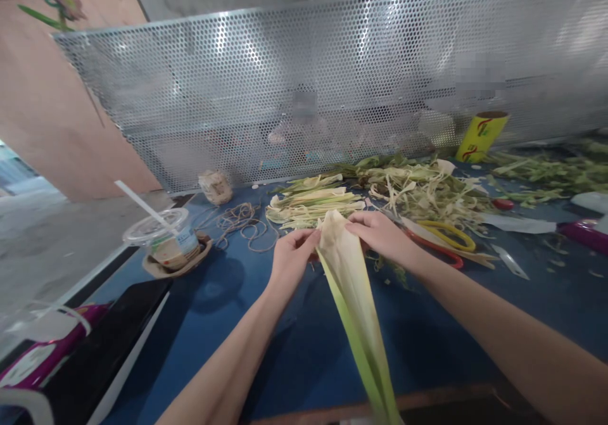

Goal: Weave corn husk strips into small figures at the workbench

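Observation:
A long pale green leaf (357,292) is spread between my hands, its broad whitish end up and its green length running down past the table's front edge. My left hand (293,253) pinches the left edge of the broad end. On the right edge, my right hand (377,234) has its fingers closed on the same leaf. Just beyond my hands lies a row of flattened pale leaves (316,202). Right of them is a heap of leaf strips and trimmings (422,190).
Scissors (446,238), a knife (517,224) and a small blade (510,261) lie at right. At left are a cup with a straw (173,244), tangled twine (242,222) and a black device (109,349). A perforated metal screen (332,83) stands behind; a yellow roll (482,137) is near it.

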Action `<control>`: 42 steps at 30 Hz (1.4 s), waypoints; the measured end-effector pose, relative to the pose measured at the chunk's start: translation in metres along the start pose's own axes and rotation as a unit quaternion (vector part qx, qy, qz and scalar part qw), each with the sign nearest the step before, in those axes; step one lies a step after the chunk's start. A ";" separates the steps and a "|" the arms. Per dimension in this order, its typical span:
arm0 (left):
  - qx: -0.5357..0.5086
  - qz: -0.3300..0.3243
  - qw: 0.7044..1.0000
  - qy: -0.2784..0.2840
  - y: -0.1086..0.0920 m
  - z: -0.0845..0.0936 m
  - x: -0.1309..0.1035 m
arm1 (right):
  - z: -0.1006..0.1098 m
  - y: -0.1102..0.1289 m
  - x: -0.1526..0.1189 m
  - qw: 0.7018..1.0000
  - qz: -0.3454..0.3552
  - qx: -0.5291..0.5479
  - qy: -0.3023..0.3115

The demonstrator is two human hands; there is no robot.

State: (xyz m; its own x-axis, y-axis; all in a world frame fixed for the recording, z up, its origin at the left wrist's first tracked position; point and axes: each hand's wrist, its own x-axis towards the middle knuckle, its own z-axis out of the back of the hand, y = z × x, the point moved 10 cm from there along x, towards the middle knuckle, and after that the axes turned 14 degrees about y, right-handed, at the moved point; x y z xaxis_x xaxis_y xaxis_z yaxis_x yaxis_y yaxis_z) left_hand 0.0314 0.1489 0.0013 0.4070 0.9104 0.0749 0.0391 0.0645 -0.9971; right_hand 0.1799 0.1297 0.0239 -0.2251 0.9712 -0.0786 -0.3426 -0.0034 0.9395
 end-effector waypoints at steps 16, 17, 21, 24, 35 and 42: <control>0.099 -0.015 0.995 -0.018 -0.016 -0.007 -0.010 | 0.024 0.022 -0.010 0.960 0.046 -0.237 -0.141; 0.099 -0.011 0.995 -0.010 -0.016 -0.009 -0.010 | 0.021 0.023 -0.011 0.958 0.052 -0.246 -0.140; 0.107 -0.007 0.994 -0.004 -0.016 -0.012 -0.011 | 0.009 0.027 -0.014 0.950 0.072 -0.273 -0.132; 0.119 -0.011 0.993 -0.001 -0.015 -0.012 -0.012 | 0.003 0.028 -0.017 0.945 0.084 -0.287 -0.134; 0.137 -0.011 0.990 0.003 -0.015 -0.010 -0.009 | 0.014 0.033 -0.022 0.935 0.060 -0.310 -0.164; 0.128 -0.007 0.992 -0.004 -0.014 -0.007 -0.008 | 0.024 0.028 -0.017 0.937 0.039 -0.307 -0.164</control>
State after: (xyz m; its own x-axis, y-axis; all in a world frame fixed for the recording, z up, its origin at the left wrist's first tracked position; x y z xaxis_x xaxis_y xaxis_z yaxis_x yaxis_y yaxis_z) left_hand 0.0344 0.1382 0.0150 0.4013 0.9117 0.0887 -0.1899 0.1776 -0.9656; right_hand 0.1963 0.1187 0.0599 -0.0139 0.9830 0.1830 -0.8198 -0.1160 0.5607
